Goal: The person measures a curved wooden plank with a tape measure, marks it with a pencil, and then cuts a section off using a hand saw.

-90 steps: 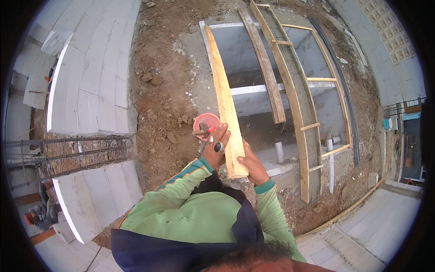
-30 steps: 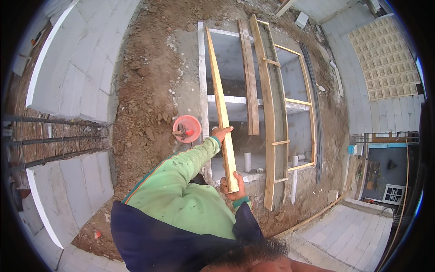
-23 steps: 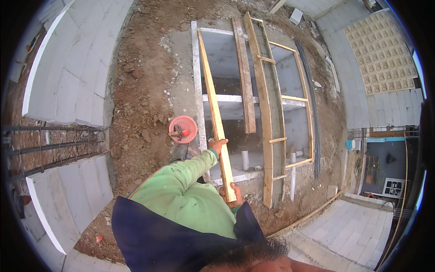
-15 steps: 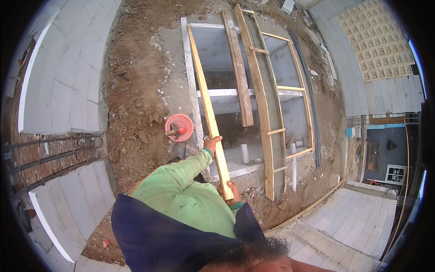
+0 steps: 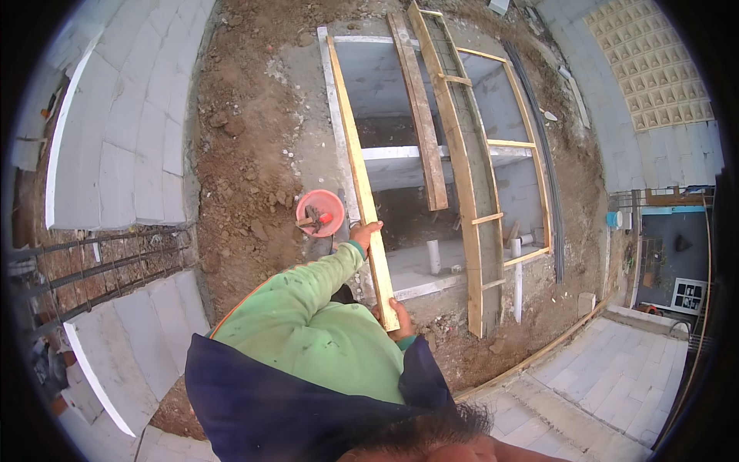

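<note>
A long, narrow wooden board [image 5: 356, 165] runs away from me, close along the left wall top [image 5: 336, 108] of a block-walled pit. My left hand [image 5: 365, 234] is closed around the board partway along, its thumb side over the top. At the near end, my right hand [image 5: 399, 319] grips the same board, fingers partly hidden beneath it. Just left of my left hand sits a round pink bucket [image 5: 333, 202] containing a trowel-like tool [image 5: 314, 220] and something red.
Across the pit lie a weathered brown plank [image 5: 419, 115] and a wooden form [image 5: 460, 154] with crosspieces and grey concrete inside. White pipes [image 5: 434, 258] stand near the pit's close side. Dark rods [image 5: 531, 138] lie along the right. Loose soil [image 5: 246, 154] covers the left.
The board has shifted left relative to the pit, nearer the left wall top, with both hands still on it. The whole view has moved slightly.
</note>
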A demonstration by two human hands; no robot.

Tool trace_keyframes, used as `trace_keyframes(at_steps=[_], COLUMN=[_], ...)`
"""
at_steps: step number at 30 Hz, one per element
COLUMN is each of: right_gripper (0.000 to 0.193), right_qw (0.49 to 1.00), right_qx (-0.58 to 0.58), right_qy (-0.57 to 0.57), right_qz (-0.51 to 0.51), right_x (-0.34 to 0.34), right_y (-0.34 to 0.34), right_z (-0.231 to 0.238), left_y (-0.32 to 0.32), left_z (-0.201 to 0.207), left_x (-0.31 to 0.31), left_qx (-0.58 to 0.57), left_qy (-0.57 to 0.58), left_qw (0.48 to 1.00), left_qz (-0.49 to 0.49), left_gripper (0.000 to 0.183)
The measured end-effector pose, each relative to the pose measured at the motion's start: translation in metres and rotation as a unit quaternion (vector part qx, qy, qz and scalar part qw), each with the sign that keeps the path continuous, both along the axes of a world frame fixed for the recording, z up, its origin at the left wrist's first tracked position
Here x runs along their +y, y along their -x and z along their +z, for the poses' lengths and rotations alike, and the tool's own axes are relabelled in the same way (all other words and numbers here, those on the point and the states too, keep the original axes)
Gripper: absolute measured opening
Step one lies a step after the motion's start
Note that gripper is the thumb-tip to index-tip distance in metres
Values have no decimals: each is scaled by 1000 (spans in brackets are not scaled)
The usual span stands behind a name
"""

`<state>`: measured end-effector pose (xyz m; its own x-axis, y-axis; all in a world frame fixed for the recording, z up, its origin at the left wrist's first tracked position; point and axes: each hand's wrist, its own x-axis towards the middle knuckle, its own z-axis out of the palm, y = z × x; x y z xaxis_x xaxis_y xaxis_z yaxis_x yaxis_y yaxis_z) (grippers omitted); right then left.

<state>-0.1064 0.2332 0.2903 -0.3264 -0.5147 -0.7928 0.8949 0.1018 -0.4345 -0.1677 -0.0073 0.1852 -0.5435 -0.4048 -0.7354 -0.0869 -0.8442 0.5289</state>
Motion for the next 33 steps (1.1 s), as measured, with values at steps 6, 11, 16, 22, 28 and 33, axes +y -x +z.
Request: trace_keyframes(at_steps=[6,11,16,22,28,33], right_gripper=[50,52,66,60,54,51], right_qw=[997,989,976,889,974,911], right_qx=[-25,18,112,239,169,135], right_qy=[73,148,169,179,-41,-389], right_qz=[-16,-24,82,346,145,-33], right_x=[-21,-56,-107,-119,-39,124], right_y=[12,27,25,25,33,20], right_z=[55,125,181,159,21,-119], left_y=[7,23,7,-80,-191,-222], left_z=[27,105,170,159,128,108], left_x=[-15,-54,-127,-215,-251,-267], left_qx=[2,46,31,6,-126,-120], left_qy=[-30,70,-19,-60,41,-32], left_qw=[1000,996,991,972,973,972], left_qz=[10,26,-133,-227,-189,-199], left_gripper=[51,55,40,34,34,38])
